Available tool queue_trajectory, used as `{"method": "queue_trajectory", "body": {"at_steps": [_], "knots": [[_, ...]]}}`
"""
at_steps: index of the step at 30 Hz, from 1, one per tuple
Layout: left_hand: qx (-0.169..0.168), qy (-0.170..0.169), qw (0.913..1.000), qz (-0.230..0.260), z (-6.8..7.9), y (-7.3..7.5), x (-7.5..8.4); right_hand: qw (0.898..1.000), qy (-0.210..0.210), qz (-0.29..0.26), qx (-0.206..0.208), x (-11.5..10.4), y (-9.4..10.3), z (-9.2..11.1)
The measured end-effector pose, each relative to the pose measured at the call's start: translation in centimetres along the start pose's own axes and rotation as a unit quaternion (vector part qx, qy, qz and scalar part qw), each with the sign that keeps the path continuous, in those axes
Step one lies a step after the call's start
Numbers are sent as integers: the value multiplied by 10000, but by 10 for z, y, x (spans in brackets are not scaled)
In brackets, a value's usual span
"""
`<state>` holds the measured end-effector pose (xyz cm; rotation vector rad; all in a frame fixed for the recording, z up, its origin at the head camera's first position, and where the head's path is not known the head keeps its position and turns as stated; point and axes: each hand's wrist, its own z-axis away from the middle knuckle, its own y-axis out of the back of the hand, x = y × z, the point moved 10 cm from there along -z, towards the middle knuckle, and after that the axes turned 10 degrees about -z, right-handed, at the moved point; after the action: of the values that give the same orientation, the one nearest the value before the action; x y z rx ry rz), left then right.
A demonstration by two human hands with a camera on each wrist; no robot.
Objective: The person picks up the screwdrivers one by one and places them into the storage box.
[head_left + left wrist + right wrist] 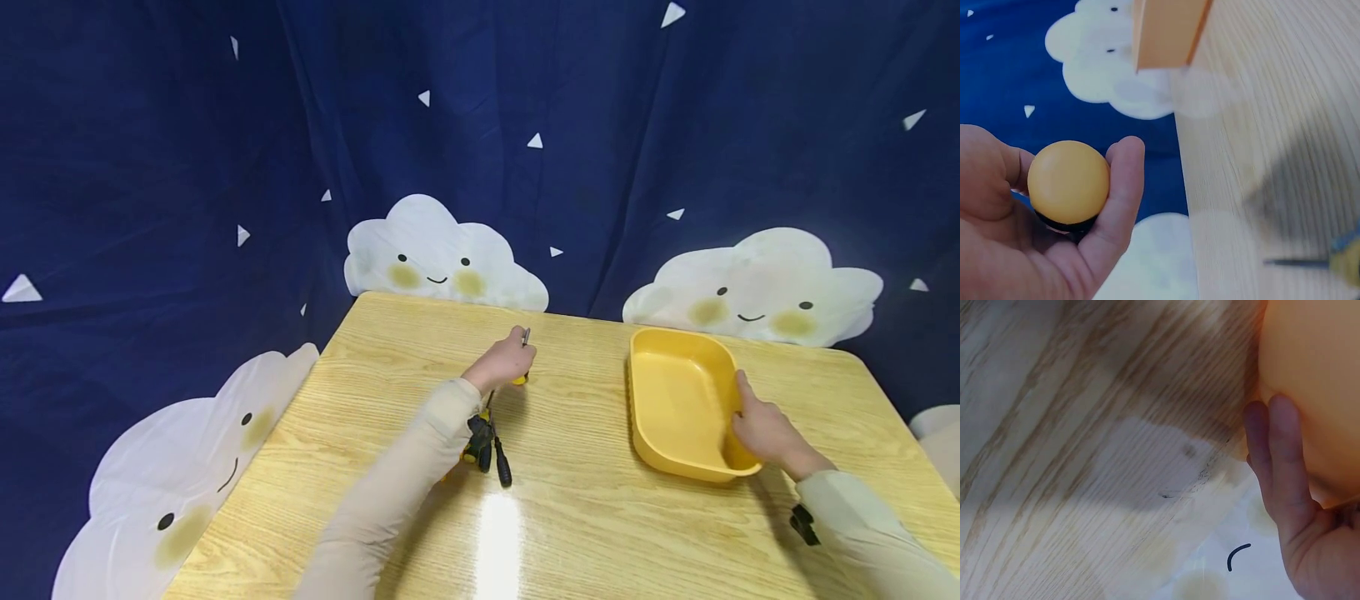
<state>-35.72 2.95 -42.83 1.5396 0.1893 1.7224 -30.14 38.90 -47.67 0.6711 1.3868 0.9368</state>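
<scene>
My left hand point(507, 362) is raised over the middle of the table, gripping a screwdriver. Its metal shaft point(526, 336) pokes up past the fingers. From the left wrist, the rounded yellow handle end point(1069, 182) with a black band shows between thumb and fingers. Under the left forearm lie several hand tools, partly hidden, among them a black-handled screwdriver point(502, 463) and a yellow-and-black tool point(480, 437). On the right, my right hand point(772, 429) holds the side wall of a yellow plastic bin point(641, 429), two fingers point(1286, 444) lying along its outside.
The wooden table point(592, 517) has a bright glare patch near its front. Behind it hangs a dark blue curtain point(480, 100) with white triangles and smiling clouds, reaching the table's back edge. The bin's visible inside floor point(675, 392) is bare.
</scene>
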Motion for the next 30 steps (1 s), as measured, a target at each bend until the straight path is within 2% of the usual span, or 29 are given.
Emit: {"method": "queue_trajectory", "body": {"at_steps": [10,15,23,30], "knots": [[-383,-71,9985,397,-10,-37,33,9996,265,43,126,-8,0,3],[-388,-6,9986,373,-12,-54,45,9993,335,-9,171,-15,-2,5],[-466,-55,9980,430,-16,-78,54,9977,546,-34,391,-27,-4,9],[-490,55,9980,402,-17,-90,59,9973,564,-118,444,-38,-10,11]]}}
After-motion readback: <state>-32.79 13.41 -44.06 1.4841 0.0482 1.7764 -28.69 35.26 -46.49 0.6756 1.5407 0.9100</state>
